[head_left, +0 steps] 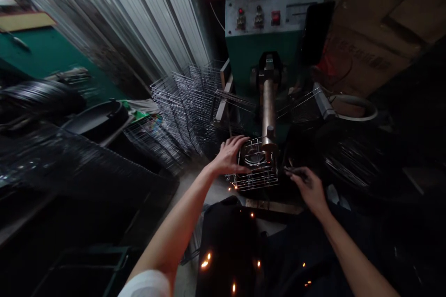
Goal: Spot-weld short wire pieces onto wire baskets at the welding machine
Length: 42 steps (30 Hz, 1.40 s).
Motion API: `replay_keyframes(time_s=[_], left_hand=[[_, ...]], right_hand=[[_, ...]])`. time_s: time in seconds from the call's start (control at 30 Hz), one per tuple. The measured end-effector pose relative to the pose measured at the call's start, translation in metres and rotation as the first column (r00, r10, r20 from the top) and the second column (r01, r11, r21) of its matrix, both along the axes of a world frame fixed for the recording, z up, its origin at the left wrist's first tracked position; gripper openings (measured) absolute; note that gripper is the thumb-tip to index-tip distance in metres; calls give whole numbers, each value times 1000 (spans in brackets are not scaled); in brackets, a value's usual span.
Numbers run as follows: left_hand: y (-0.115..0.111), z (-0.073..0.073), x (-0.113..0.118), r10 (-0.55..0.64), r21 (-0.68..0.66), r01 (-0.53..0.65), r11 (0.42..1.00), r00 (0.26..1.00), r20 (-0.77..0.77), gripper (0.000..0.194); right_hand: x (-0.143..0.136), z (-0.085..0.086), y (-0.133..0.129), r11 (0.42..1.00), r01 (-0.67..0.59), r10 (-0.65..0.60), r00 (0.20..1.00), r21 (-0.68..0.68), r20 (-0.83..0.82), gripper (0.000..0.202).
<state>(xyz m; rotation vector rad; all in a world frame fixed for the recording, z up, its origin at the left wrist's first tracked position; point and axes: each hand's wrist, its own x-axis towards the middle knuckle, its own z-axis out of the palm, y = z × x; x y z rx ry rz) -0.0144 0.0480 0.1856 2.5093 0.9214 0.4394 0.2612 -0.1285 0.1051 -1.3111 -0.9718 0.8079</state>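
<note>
A wire grid rack of thin metal rods lies beneath the welding machine's upper arm, whose tip rests at its right part. My left hand grips the rack's left side, fingers over the far part and thumb along the near part. To the right of the rack, my right hand is closed on a small dark slim thing that points toward the rack; its kind is too dark to tell. A red glow shows at the arm's tip. Orange sparks fly down over my dark-clothed legs.
The green machine body has a grey control panel with switches. Stacked wire grids stand left of it. A black round pan-like container is farther left. Cardboard fills the right back, with a round-rimmed container below.
</note>
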Motion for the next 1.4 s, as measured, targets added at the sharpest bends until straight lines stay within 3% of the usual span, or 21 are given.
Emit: replay_keyframes(time_s=[0.1,0.17,0.27,0.33,0.43,0.57,0.67,0.77,0.83,0.9,1.0,1.1,1.2,1.27,1.33,1.4], left_hand=[[-3,-37,-48,160,-242,-116,963,972,172,144],[-9,-70,-70,270,-506,-115,855,932,244,149],[-18,-109,-75,333,-728,24,685,878,343,146],[-20,-120,-67,357,-757,106,645,834,421,140],[-21,-117,-58,407,-750,125,649,777,481,128],[-38,-102,-65,432,-709,89,700,737,519,115],[-64,-92,-67,393,-651,48,757,763,514,113],[-87,-84,-53,337,-587,7,810,813,474,116],[-94,-79,-35,273,-525,15,851,842,465,117],[-98,-75,-15,206,-461,29,887,868,451,117],[-101,-73,15,170,-408,12,913,897,408,116],[-104,-71,36,177,-366,-29,930,909,377,115],[-107,-69,49,189,-342,-69,937,925,331,117],[-108,-68,53,188,-334,-76,939,930,317,116],[-109,-68,56,184,-324,-73,943,927,327,113],[-112,-70,57,210,-334,-90,938,916,341,112]], right_hand=[[30,-8,-45,976,49,-73,991,-214,-108,46],[40,-14,-70,944,102,-153,978,-313,-141,51],[37,-17,-87,919,107,-196,959,-379,-203,48],[26,-13,-86,916,74,-183,952,-395,-247,45],[2,5,-75,918,-4,-130,941,-396,-311,44],[-28,39,-65,921,-149,7,930,-361,-368,45],[-41,62,-65,884,-306,163,910,-354,-380,40],[-44,86,-63,817,-507,387,836,-275,-390,36],[-45,101,-58,761,-613,545,782,-213,-300,38],[-46,111,-49,750,-623,630,775,-220,-48,33],[-48,109,-35,839,-505,535,698,-202,476,18],[-47,89,-28,867,-486,370,482,-109,794,17],[-42,66,-30,874,-479,225,257,-78,940,28],[-38,55,-33,879,-475,138,153,-50,979,36],[-35,51,-37,871,-491,89,129,-15,988,39],[-32,50,-38,866,-500,84,181,18,980,39]])
